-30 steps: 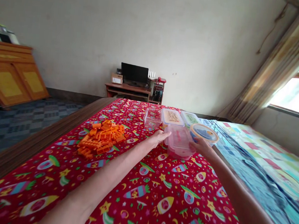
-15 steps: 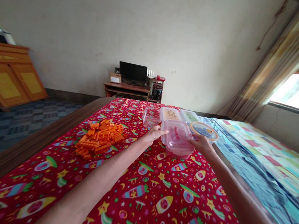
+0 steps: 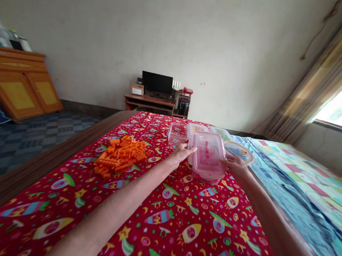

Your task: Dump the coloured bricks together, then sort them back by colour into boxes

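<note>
Both my hands grip a clear lid with a pink rim (image 3: 209, 151), one at each side. My left hand (image 3: 180, 154) pinches its left edge, and my right hand (image 3: 234, 165) closes on its right edge. The lid is tilted up, its near edge over a pink see-through container (image 3: 208, 178) on the red cloth. Whether lid and container touch all along is hard to see. A round lid with an orange rim (image 3: 239, 152) lies just beyond my right hand. Past my left hand stands a clear box (image 3: 177, 134).
A heap of orange toy bricks (image 3: 120, 155) lies on the patterned red cloth (image 3: 153, 197) at the left. Behind the pink lid are a lid with orange print (image 3: 197, 127) and one with green print (image 3: 220, 132). Blue fabric (image 3: 289, 200) borders the right side.
The pink-rimmed lid has tipped further upright, its far edge rising, with both hands still on it. The whole view has shifted slightly to the left.
</note>
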Demonstrator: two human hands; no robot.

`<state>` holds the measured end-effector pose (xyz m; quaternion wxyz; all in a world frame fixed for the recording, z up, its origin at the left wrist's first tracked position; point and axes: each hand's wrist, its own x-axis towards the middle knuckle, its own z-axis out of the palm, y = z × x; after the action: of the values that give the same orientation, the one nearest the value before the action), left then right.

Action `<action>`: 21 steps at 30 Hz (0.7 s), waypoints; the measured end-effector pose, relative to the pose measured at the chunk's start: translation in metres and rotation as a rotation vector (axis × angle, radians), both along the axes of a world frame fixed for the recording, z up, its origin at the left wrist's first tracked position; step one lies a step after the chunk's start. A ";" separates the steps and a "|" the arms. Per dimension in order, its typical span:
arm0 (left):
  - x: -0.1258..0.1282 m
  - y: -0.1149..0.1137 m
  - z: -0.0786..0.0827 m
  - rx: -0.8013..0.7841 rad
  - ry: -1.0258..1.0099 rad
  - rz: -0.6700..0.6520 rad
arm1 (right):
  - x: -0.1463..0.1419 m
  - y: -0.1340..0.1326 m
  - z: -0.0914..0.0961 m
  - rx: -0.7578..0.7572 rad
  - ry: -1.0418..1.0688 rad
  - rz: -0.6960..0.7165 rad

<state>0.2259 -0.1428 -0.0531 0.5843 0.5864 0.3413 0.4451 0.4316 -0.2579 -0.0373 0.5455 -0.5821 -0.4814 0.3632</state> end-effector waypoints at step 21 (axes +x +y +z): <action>-0.006 -0.021 0.004 -0.279 -0.416 -0.062 | -0.014 -0.004 0.007 0.112 0.059 0.020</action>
<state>0.2195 -0.1641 -0.0489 0.7306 0.4061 0.2536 0.4868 0.4179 -0.2620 -0.0301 0.5875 -0.5347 -0.4906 0.3581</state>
